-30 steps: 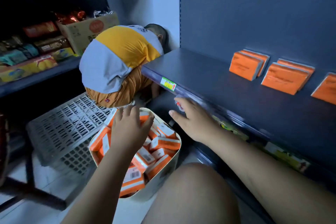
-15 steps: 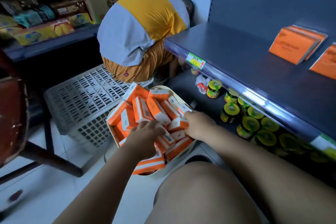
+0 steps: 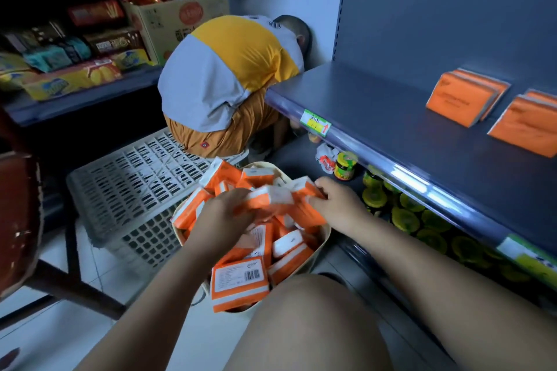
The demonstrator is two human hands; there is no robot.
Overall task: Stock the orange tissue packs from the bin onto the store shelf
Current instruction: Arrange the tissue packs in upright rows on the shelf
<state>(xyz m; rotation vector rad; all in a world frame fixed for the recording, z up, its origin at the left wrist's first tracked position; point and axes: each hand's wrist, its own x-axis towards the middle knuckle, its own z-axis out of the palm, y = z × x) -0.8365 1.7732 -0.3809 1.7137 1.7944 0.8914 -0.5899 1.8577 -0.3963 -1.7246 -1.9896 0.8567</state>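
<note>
A cream bin (image 3: pixel 324 238) on the floor is heaped with several orange and white tissue packs (image 3: pixel 238 283). My left hand (image 3: pixel 223 217) and my right hand (image 3: pixel 340 205) are both in the bin and grip a blurred bunch of orange packs (image 3: pixel 280 199) between them, raised slightly above the pile. On the dark grey store shelf (image 3: pixel 376 117) at the right, orange tissue packs (image 3: pixel 464 99) lean against the back panel, with more (image 3: pixel 527 126) beside them.
A crouching person in a grey and yellow shirt (image 3: pixel 229 81) is just behind the bin. A grey plastic crate (image 3: pixel 132 187) lies to its left. Jars with yellow lids (image 3: pixel 404 214) fill the lower shelf. My knee (image 3: pixel 310 322) is below the bin.
Both hands went down from the bin's rim into the pile and have gathered a bunch of packs between them. The camera tilted up a little since half a second ago.
</note>
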